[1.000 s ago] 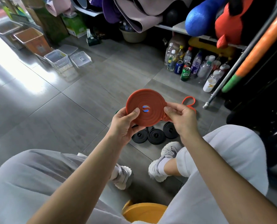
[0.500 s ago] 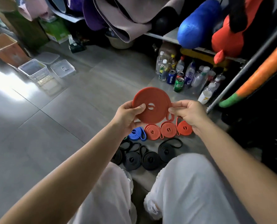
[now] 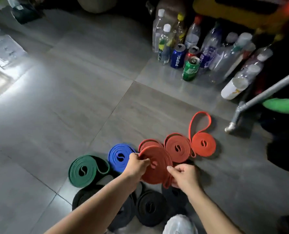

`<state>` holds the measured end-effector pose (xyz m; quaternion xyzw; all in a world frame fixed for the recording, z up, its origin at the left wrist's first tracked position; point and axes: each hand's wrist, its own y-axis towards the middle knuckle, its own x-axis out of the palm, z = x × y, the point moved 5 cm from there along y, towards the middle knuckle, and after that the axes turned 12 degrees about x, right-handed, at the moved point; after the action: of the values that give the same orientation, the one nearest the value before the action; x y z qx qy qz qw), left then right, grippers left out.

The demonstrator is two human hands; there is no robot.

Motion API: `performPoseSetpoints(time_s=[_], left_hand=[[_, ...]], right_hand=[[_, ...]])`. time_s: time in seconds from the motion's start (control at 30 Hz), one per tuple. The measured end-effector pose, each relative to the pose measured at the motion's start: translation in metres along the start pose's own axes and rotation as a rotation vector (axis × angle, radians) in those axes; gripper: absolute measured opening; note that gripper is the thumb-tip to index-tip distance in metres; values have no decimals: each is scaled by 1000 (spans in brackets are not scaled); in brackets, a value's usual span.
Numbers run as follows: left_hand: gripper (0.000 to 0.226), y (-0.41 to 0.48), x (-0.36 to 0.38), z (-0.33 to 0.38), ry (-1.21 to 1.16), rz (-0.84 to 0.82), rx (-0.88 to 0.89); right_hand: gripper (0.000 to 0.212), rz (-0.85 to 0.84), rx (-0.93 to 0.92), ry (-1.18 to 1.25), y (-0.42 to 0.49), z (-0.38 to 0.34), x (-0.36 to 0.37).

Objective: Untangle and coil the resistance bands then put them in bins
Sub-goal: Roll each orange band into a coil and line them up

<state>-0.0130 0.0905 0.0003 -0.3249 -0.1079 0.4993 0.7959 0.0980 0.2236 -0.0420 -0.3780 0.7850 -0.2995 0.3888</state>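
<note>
Near the floor (image 3: 73,107), a red coiled band (image 3: 154,168) is grasped at its rim by both grips: left hand (image 3: 137,163) at 9 o'clock, right hand (image 3: 184,175) at 4 o'clock. It hides part of a second red coil (image 3: 146,144). A blue coil (image 3: 119,157) and a green coil (image 3: 83,171) lie at 9 o'clock, a third red coil (image 3: 177,147) and a loose-looped orange coil (image 3: 203,144) at 2 o'clock, and black coils (image 3: 148,207) at 6 o'clock. Bottles and cans (image 3: 191,68) stand at 12 o'clock.

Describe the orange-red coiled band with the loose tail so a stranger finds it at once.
From the cluster of plastic bottles and cans on the grey tiled floor, look nearer to the row of flat coiled rubber bands. The orange-red coil ends that row on the right, nearest the metal pole's foot. It alone trails a long open loop, pointing towards the bottles.
</note>
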Motion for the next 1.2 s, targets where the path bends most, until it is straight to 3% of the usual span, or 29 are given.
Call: performPoseSetpoints(time_s=[0.23,0.37,0.47,0.57,0.7,0.87,0.97,1.1,1.2], left_hand=[[7,107,27,-13,312,18,79],[28,115,25,-35,605,9,26],[29,110,21,-42,813,49,106],[31,105,21,-44,834,106,159],[56,104,22,-45,780,141,143],[37,106,22,-40,719,205,86],[40,113,20,-40,777,127,43],[62,126,15,-35,838,-18,-21],[51,135,12,-27,879,-126,17]], right_hand=[[39,70,131,-11,78,5,18],[36,42,132,-155,84,10,39],[39,58,131,-202,80,11,42],[43,76,139,-268,78,7,38],[45,72,142,-360,79,0,34],[36,-14,166,-421,86,-1,36],[37,2,168,-480,87,-3,34],[35,69,122,-539,83,-10,29],[35,82,83,-476,78,-8,30]])
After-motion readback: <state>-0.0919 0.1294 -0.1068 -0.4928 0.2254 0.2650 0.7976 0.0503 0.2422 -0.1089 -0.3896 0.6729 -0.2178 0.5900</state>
